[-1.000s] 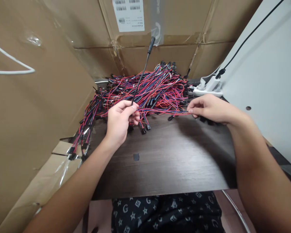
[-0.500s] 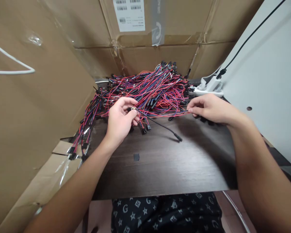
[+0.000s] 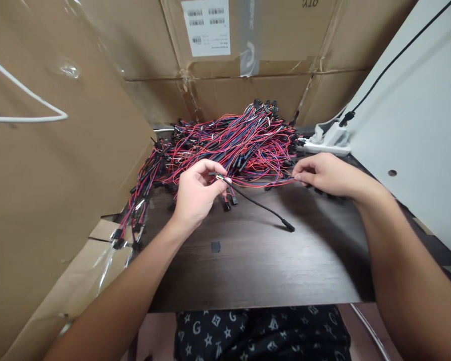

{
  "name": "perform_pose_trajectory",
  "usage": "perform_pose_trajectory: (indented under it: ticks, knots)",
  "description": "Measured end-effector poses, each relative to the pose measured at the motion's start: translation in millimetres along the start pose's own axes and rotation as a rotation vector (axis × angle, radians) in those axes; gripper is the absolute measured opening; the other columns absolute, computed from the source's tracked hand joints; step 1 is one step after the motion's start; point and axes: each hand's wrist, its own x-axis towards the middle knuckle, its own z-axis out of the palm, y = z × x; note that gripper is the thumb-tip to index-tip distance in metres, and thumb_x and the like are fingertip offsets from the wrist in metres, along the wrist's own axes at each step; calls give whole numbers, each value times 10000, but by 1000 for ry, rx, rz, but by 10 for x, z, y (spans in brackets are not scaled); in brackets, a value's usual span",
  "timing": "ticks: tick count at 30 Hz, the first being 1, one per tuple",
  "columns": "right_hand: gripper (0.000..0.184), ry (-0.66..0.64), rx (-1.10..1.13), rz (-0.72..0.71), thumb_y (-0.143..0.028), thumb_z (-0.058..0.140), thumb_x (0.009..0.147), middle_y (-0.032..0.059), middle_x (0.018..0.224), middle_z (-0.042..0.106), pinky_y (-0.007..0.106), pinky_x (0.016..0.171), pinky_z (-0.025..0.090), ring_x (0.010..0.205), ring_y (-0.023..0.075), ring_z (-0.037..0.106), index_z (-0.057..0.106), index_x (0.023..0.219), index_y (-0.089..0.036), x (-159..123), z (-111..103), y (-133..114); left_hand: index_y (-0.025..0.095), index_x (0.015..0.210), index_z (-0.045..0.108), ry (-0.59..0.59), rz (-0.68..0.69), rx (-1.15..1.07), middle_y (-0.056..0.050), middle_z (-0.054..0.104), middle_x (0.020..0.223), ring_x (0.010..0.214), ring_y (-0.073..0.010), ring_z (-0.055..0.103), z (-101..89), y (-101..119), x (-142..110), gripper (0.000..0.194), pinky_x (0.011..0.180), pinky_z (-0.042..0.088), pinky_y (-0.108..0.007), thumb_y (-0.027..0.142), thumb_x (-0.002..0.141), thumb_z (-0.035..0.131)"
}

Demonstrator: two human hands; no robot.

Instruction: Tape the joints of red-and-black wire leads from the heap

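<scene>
My left hand point(image 3: 197, 193) pinches one end of a short black cable point(image 3: 259, 206). The cable runs right and down across the dark wooden table point(image 3: 255, 265) and ends in a black plug near the middle. My right hand point(image 3: 323, 174) is closed in a pinch on red and blue wires pulled from the pile. The pile of red, blue and black wires point(image 3: 233, 145) with small black connectors lies just behind both hands. Some of it hangs over the table's left edge.
Cardboard boxes point(image 3: 248, 55) wall in the back and the left side. A white panel point(image 3: 409, 115) with a black cord stands at the right, a white bracket point(image 3: 328, 139) at its foot. A small dark square mark point(image 3: 215, 246) sits on the table.
The black cable, held upright a second ago, has swung down and now lies on the table. Both hands stayed in place, the view shifted slightly.
</scene>
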Motion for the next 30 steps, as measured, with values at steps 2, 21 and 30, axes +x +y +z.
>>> perform_pose_trajectory:
  ticks: [2,21,30]
  knots:
    - [150,-3,-3,-5,-250,502,773,39,633,620,294,577,411,571,148,521,607,702,-169,2,1,-17,160,716,586,10,6,29,38,575,645,493,-82,554,11,10,-6,189,452,450,-189,111,600,727]
    - [200,-40,67,-29,-313,497,782,52,666,631,293,578,400,594,154,522,612,702,-171,10,12,-29,181,738,597,8,80,-74,40,511,555,434,-72,486,57,1,-81,118,359,375,-178,274,770,662]
    - [264,-56,78,-46,-372,485,805,41,599,585,290,547,386,565,147,488,602,685,-168,4,23,-40,149,575,582,59,-261,-141,5,462,429,354,-112,504,46,60,-31,421,284,333,-202,472,840,534]
